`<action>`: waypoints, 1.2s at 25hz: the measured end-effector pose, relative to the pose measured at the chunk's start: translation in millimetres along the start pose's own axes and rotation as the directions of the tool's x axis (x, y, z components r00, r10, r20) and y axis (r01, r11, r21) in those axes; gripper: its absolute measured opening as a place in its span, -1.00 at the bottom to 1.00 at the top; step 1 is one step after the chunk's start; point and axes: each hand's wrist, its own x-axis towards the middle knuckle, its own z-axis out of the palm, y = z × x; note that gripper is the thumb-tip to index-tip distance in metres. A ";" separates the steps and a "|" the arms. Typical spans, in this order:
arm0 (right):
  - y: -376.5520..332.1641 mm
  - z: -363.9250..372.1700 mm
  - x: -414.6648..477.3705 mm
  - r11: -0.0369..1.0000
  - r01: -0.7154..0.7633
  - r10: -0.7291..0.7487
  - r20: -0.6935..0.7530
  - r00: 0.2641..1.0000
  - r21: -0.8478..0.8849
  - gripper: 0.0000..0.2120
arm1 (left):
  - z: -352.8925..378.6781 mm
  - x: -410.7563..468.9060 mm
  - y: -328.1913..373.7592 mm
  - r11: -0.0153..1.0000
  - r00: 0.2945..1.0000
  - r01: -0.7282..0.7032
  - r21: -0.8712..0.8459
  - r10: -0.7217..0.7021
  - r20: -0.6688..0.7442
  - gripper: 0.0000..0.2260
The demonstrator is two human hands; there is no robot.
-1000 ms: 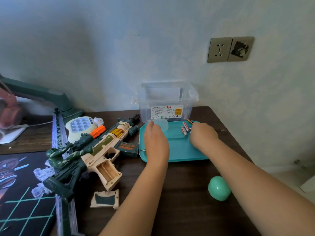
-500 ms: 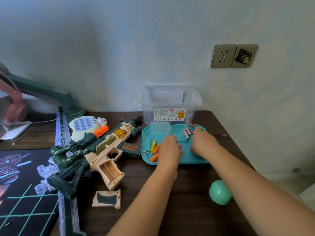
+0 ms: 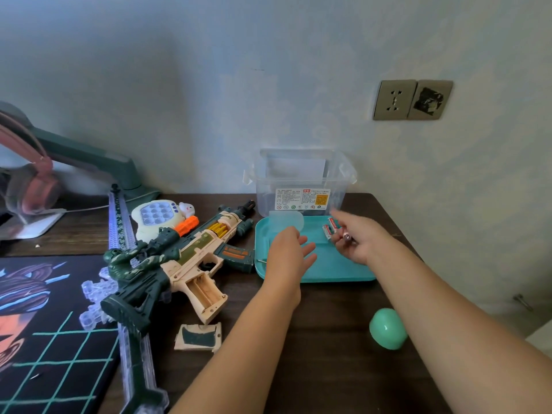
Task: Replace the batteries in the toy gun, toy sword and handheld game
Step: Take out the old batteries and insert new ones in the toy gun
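Loose batteries (image 3: 328,230) lie at the teal tray's (image 3: 334,271) far right corner. Over the tray, the right hand (image 3: 360,239) pinches one battery (image 3: 346,236) (forefinger extended); the left hand (image 3: 286,252) hovers with fingers loosely spread, holding nothing. The toy gun (image 3: 179,261) lies left of the tray.

Toy gun (image 3: 185,264), battery bay open, across sword (image 3: 119,216)

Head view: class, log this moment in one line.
left hand hovers over tray | right hand pinches battery | gun compartment open
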 end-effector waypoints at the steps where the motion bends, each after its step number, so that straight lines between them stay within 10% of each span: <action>1: 2.6 3.0 6.8 0.971 0.048 -0.071 -0.094 0.993 -0.233 -0.73 | -1.6 -5.0 2.1 1.000 1.000 -0.007 0.012 0.007 0.000 -0.69; 5: 16.1 15.3 22.5 0.426 0.017 -0.436 -0.188 0.880 -0.905 -0.56 | -12.2 -16.6 16.9 0.999 1.000 -0.021 0.048 0.021 -0.012 -0.81; 10: 21.4 12.8 21.5 0.324 0.026 -0.546 -0.164 0.822 -0.946 -0.62 | -25.9 -24.7 36.3 1.000 0.999 0.018 -0.024 -0.019 -0.043 -0.68; 13: 18.3 19.2 17.0 0.660 0.135 -0.407 -0.200 0.891 -0.739 -0.65 | -34.9 -26.9 39.9 0.999 0.997 -0.022 -0.040 0.019 -0.070 -0.69; 15: 20.0 28.7 2.1 0.976 0.149 -0.153 -0.014 0.988 -0.159 -0.75 | -46.2 -27.7 39.1 0.996 0.997 -0.048 -0.073 0.044 -0.057 -0.67; 18: 35.3 42.7 -30.8 0.972 0.029 -0.097 0.289 0.952 0.234 -0.82 | -64.1 -32.0 36.3 0.992 0.993 -0.092 -0.090 0.085 -0.076 -0.64; 22: 59.1 57.2 -65.7 0.972 -0.021 -0.103 0.505 0.857 0.234 -0.82 | -93.2 -49.4 29.1 0.982 0.973 -0.165 -0.096 0.146 -0.180 -0.76; 30: 105.0 83.5 -87.3 0.971 0.133 -0.053 0.365 0.929 -0.197 -0.77 | -140.5 -95.8 -8.0 0.963 0.908 -0.266 -0.050 0.233 -0.348 -0.72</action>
